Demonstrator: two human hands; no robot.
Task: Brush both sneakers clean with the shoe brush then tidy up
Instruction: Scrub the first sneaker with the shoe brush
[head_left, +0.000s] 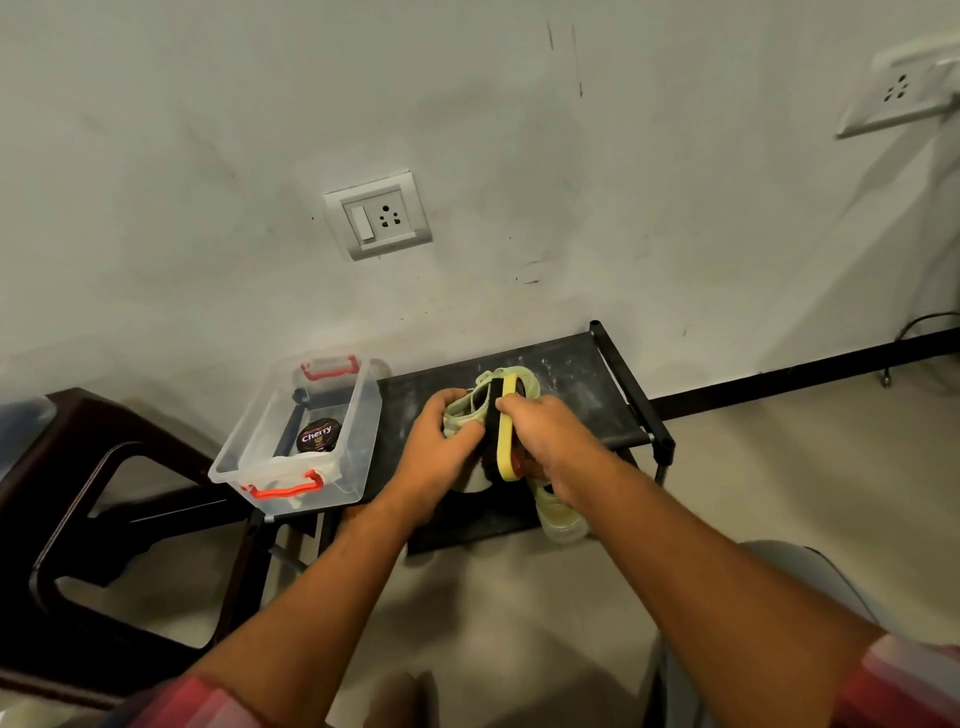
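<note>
Left hand grips pale green sneaker, centre frame, over black rack shelf. Right hand wrapped round yellow-backed shoe brush, bristles against shoe.

Risk: second sneaker overhangs shelf's near edge under right wrist; brushing stroke may knock it to floor. Slack left grip could let shoe twist.

Shelf dusty, white-speckled. Clear box with polish tin left of shelf. Brown stool lower left. Scuffed wall, socket above.
</note>
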